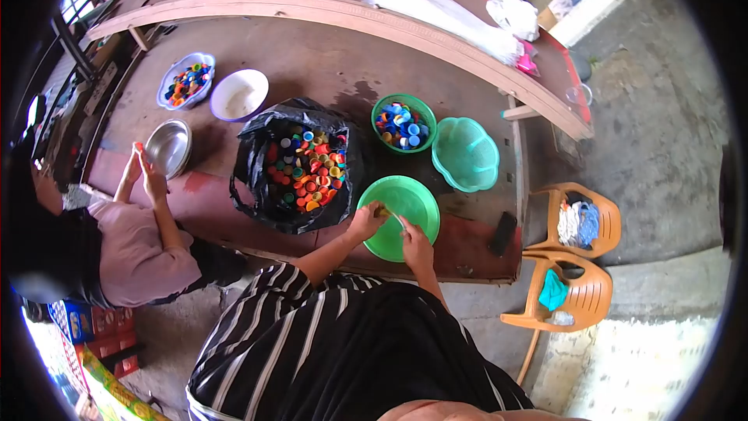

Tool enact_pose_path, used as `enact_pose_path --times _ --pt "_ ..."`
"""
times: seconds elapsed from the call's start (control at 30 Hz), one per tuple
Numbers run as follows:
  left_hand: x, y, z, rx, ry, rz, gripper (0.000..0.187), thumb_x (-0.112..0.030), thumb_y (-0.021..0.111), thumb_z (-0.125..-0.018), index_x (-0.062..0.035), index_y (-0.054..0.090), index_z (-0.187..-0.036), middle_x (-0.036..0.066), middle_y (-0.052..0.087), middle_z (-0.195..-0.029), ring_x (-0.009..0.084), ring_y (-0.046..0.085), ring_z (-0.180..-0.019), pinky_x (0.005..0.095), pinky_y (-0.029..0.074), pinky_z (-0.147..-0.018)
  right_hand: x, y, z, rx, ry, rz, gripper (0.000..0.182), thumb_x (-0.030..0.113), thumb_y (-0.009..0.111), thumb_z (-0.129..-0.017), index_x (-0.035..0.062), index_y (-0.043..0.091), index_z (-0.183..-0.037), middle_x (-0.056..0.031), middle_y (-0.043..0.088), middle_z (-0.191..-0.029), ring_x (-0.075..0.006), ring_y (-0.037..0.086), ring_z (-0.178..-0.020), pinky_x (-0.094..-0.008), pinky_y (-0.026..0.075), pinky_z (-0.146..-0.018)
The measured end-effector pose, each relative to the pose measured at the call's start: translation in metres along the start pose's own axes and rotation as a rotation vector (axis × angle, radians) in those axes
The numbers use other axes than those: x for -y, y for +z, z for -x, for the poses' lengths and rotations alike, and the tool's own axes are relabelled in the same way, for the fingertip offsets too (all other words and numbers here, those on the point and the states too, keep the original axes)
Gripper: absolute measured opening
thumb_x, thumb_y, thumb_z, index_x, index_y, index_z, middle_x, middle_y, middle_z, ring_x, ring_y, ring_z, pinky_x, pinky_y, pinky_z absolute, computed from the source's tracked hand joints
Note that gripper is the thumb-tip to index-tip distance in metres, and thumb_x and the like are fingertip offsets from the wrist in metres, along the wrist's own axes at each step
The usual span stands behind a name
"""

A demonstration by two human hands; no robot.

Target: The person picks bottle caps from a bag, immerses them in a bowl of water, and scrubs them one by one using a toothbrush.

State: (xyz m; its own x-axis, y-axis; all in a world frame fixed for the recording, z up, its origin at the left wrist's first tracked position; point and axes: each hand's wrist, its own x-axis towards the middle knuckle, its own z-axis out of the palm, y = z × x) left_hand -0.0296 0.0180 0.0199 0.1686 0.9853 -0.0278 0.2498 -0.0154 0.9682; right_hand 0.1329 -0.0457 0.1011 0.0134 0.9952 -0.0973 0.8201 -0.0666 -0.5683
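Note:
Over the bright green basin (pixel 399 245) I have both hands close together. My left hand (pixel 366 221) is closed around a small yellowish thing, perhaps a bottle cap. My right hand (pixel 417 245) grips a thin, light-coloured tool whose tip points at the left hand. To the left of the basin, a black plastic bag (pixel 253 136) stands open, full of red, orange, blue and green caps (pixel 312 179). Behind the basin, a green basket (pixel 429 115) holds mostly blue and white caps (pixel 401 125).
A teal basin (pixel 465 154) sits at the right, a dark phone-like object (pixel 504 234) near the table corner. Leftward are a white bowl (pixel 239 95), a metal bowl (pixel 169 148) and a lavender bowl of caps (pixel 187 82). A co-worker's hands (pixel 146 171) are beside the metal bowl.

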Motion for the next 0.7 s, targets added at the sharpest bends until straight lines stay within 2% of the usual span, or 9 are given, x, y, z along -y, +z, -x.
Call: enact_pose_path --times 0.1,0.23,0.3,0.43,0.53,0.57,0.6,0.63,0.7 --pt "0.014 0.006 0.004 -0.026 -0.101 0.092 0.033 -0.017 0.074 -0.078 -0.0049 0.063 -0.106 0.013 0.065 -0.081 0.0218 0.064 -0.071 0.0337 0.051 -0.064 -0.008 -0.001 -0.012 -0.007 -0.008 0.055 0.04 0.014 0.051 -0.092 0.0256 0.056 -0.129 -0.013 0.061 -0.106 -0.0358 0.061 -0.093 -0.045 0.049 -0.075" --pt "-0.003 0.002 0.012 -0.045 -0.117 0.089 0.031 -0.022 0.074 -0.081 -0.0068 0.064 -0.106 0.009 0.063 -0.077 0.015 0.063 -0.072 0.0302 0.051 -0.067 -0.036 0.014 -0.023 0.106 -0.047 0.336 0.039 0.016 0.054 -0.091 0.0244 0.058 -0.128 -0.0137 0.06 -0.104 -0.0347 0.063 -0.09 -0.0463 0.051 -0.073" --pt "-0.003 0.001 0.012 -0.019 -0.103 0.037 0.031 -0.023 0.073 -0.083 -0.0077 0.064 -0.109 0.008 0.062 -0.079 0.013 0.063 -0.073 0.0285 0.052 -0.068 -0.048 0.015 -0.019 0.16 -0.039 0.274 0.038 0.017 0.055 -0.091 0.0231 0.059 -0.128 -0.0155 0.06 -0.104 -0.0352 0.063 -0.09 -0.0462 0.05 -0.075" --pt "0.0 0.005 0.008 0.007 -0.242 0.486 0.033 -0.017 0.066 -0.091 -0.0023 0.059 -0.119 0.007 0.063 -0.096 0.0141 0.063 -0.086 0.0279 0.053 -0.08 -0.024 -0.001 -0.019 0.062 -0.03 0.015 0.036 0.017 0.055 -0.091 0.0212 0.06 -0.127 -0.0186 0.061 -0.103 -0.0367 0.062 -0.091 -0.0458 0.049 -0.077" --pt "0.001 0.008 0.006 0.034 -0.321 0.84 0.04 -0.018 0.06 -0.095 0.0036 0.049 -0.127 0.011 0.062 -0.104 0.0172 0.064 -0.096 0.0289 0.053 -0.087 -0.023 -0.003 -0.014 0.113 -0.131 -0.248 0.038 0.014 0.053 -0.093 0.0153 0.056 -0.13 -0.0177 0.065 -0.103 -0.0309 0.064 -0.091 -0.0395 0.049 -0.079" --pt "-0.026 -0.003 0.01 0.064 -0.398 0.875 0.036 -0.017 0.056 -0.097 0.0049 0.05 -0.125 0.012 0.061 -0.109 0.0188 0.062 -0.101 0.0299 0.052 -0.091 -0.029 -0.001 -0.011 0.134 -0.171 -0.351 0.038 0.012 0.052 -0.093 0.014 0.056 -0.131 -0.0176 0.065 -0.102 -0.0297 0.065 -0.089 -0.0383 0.049 -0.079" --pt "-0.02 0.0 0.009 0.075 -0.366 0.873 0.035 -0.017 0.055 -0.098 0.0054 0.05 -0.124 0.012 0.061 -0.11 0.0195 0.062 -0.102 0.0306 0.052 -0.092 -0.03 -0.002 -0.008 0.105 -0.144 -0.25 0.039 0.011 0.053 -0.092 0.0188 0.056 -0.13 -0.0209 0.062 -0.097 -0.037 0.062 -0.089 -0.0435 0.048 -0.076" --pt "-0.016 0.003 0.008 0.086 -0.329 0.869 0.033 -0.017 0.053 -0.098 0.0058 0.05 -0.123 0.012 0.06 -0.111 0.0202 0.062 -0.104 0.0314 0.051 -0.093 -0.035 -0.001 -0.009 0.074 -0.116 -0.215 0.04 0.01 0.052 -0.092 0.0189 0.055 -0.131 -0.0208 0.062 -0.097 -0.0371 0.062 -0.088 -0.0437 0.048 -0.076" --pt "-0.01 0.006 0.006 0.082 -0.383 0.906 0.033 -0.016 0.053 -0.098 0.0057 0.05 -0.123 0.013 0.06 -0.112 0.0208 0.061 -0.105 0.0317 0.051 -0.095 -0.046 0.001 -0.016 0.008 -0.07 -0.142 0.041 0.01 0.052 -0.092 0.0192 0.054 -0.132 -0.0205 0.061 -0.096 -0.0373 0.062 -0.088 -0.0439 0.048 -0.075"
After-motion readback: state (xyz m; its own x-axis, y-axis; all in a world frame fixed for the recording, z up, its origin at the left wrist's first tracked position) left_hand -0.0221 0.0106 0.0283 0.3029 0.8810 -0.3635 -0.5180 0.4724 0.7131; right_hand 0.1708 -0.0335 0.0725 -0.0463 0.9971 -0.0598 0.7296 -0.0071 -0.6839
